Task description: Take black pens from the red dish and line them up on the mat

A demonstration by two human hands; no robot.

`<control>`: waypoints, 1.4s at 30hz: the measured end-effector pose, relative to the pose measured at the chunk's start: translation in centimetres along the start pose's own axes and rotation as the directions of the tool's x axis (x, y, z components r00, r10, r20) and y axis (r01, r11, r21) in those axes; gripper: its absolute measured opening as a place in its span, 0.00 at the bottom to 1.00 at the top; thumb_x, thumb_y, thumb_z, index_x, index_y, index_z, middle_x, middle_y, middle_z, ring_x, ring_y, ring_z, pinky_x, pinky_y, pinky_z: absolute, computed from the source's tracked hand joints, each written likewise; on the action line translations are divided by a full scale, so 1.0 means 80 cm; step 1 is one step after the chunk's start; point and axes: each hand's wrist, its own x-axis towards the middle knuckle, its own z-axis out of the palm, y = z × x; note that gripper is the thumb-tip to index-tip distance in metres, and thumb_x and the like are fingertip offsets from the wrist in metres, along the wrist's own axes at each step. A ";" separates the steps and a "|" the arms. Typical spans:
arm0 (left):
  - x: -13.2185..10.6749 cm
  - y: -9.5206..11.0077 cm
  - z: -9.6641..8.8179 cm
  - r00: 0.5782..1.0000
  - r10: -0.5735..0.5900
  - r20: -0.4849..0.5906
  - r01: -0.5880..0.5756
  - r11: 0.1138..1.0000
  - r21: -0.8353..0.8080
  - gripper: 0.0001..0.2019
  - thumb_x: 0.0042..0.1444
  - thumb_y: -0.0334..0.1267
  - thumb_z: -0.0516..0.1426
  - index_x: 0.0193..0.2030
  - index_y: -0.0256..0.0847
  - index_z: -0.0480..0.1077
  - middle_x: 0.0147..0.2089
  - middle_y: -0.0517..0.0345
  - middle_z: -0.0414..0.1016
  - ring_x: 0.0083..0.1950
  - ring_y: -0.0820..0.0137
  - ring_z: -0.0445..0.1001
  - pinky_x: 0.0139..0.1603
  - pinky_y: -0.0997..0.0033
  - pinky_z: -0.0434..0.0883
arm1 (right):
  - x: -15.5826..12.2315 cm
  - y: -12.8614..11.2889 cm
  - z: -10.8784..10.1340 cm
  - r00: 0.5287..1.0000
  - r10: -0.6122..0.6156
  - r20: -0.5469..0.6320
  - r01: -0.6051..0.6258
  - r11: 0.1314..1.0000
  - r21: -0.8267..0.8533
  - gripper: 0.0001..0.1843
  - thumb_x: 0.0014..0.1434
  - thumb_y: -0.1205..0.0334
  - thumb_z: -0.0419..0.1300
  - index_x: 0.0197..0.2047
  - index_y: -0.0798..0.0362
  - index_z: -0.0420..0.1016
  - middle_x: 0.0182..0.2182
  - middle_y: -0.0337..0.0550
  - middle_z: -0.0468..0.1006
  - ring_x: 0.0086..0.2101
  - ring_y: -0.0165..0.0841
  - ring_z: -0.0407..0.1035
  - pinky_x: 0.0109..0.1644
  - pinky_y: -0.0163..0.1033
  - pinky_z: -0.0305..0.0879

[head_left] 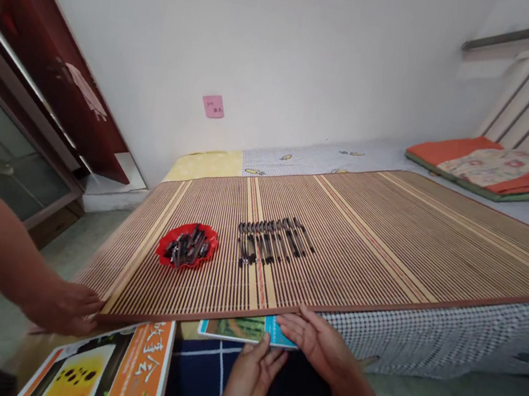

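Note:
My left hand point(251, 373) lies with fingers stretched flat against the near edge of a thin teal and green booklet point(232, 328). My right hand point(314, 341) rests on the booklet's right end, fingers extended. The booklet sticks out from under the front edge of a striped bamboo mat point(388, 246) on a bed. On the mat sit a red dish point(163, 252) of dark small parts and a row of several dark pens point(272, 240).
Another person's hand point(68, 310) reaches in from the left and presses on the mat's near left corner. An orange and yellow book point(138, 373) lies below the mat edge. A dark red cabinet point(34, 85) stands at the left, and an orange cushion point(497, 169) lies at the bed's far right.

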 end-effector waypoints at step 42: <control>-0.043 0.310 -0.104 0.982 0.166 -0.094 -0.118 0.916 0.384 0.15 0.58 0.39 0.50 0.51 0.41 0.70 0.42 0.36 0.80 0.51 0.49 0.79 0.53 0.43 0.71 | 0.022 -0.012 -0.079 0.862 -0.367 -0.348 0.220 0.891 -0.397 0.15 0.40 0.70 0.72 0.27 0.54 0.69 0.23 0.45 0.82 0.24 0.37 0.79 0.23 0.34 0.76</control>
